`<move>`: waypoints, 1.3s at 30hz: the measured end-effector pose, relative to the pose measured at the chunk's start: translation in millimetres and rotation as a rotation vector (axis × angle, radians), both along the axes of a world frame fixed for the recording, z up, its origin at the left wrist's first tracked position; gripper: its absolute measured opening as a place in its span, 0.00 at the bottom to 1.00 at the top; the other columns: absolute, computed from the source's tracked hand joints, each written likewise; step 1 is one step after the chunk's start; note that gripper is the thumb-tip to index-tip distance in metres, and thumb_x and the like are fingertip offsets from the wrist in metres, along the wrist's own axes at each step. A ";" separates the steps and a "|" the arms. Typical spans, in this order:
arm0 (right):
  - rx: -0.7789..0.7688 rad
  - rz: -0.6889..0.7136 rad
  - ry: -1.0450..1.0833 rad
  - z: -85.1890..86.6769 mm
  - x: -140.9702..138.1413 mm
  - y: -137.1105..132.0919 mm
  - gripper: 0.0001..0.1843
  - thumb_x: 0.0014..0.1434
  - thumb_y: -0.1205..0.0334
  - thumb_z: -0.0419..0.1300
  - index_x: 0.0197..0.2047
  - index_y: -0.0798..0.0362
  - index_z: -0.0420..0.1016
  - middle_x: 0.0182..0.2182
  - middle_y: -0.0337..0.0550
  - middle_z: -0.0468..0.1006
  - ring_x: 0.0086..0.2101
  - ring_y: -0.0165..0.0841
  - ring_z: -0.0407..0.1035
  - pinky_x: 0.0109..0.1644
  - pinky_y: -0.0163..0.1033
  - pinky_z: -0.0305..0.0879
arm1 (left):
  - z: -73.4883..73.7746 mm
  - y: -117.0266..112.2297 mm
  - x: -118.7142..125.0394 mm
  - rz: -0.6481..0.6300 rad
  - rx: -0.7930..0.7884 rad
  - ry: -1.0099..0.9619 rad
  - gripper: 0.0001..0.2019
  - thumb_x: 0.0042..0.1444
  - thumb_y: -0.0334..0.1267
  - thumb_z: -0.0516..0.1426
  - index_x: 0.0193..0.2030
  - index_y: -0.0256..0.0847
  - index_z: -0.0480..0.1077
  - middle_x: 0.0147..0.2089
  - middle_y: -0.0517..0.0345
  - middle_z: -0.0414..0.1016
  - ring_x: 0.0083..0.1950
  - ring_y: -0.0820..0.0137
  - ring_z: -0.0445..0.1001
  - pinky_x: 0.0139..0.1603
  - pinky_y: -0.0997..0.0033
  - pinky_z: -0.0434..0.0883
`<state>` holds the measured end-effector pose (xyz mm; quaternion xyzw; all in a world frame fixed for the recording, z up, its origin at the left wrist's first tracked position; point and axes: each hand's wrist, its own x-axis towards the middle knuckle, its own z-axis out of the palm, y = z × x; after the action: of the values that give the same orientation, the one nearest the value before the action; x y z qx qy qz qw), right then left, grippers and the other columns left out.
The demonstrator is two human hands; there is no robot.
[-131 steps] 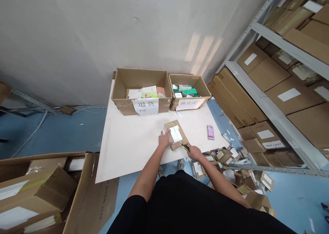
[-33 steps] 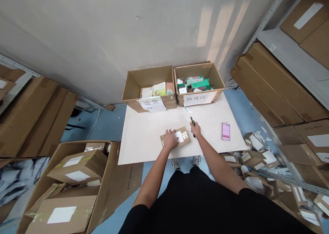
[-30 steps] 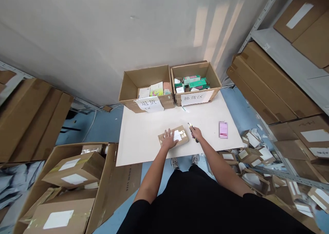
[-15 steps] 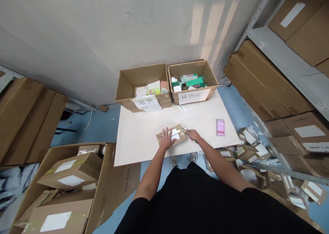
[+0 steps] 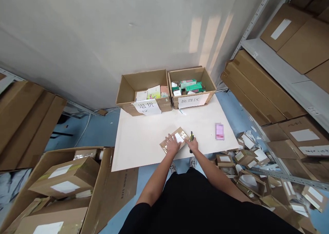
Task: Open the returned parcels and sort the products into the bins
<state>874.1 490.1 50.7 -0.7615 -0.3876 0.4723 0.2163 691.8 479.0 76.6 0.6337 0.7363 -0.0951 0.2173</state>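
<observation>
A small taped cardboard box with a white label lies at a slant near the table's front edge. Across its left part rests my left hand, fingers spread and pressed on the top. My right hand is closed around a black and yellow utility knife pointing away from me. The thumb side of that hand touches the box's right end, and the knife stands just clear of the cardboard. Whether its blade is out is too small to tell.
At the table's back stand an open carton of booklets and an open carton of green boxes. A blurred pink item lies at right. A large carton of parcels stands left; discarded boxes litter the floor right.
The box has turned, its right end swinging away from me. The knife has swung from lying across the box's right end to pointing forward beside it. My right hand now touches the box.
</observation>
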 end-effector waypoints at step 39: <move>0.184 -0.049 0.573 30.4 -58.0 -7.7 0.28 0.53 0.32 0.68 0.42 0.48 0.79 0.40 0.46 0.85 0.45 0.43 0.79 0.43 0.40 0.75 | -64.9 -19.9 -84.8 0.345 0.044 -0.606 0.35 0.68 0.44 0.52 0.79 0.40 0.48 0.70 0.43 0.73 0.70 0.60 0.71 0.69 0.60 0.69</move>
<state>816.1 482.4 81.1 -0.5835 -0.3335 0.6255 0.3963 607.0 459.1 11.7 0.5039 0.7365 0.1512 0.4251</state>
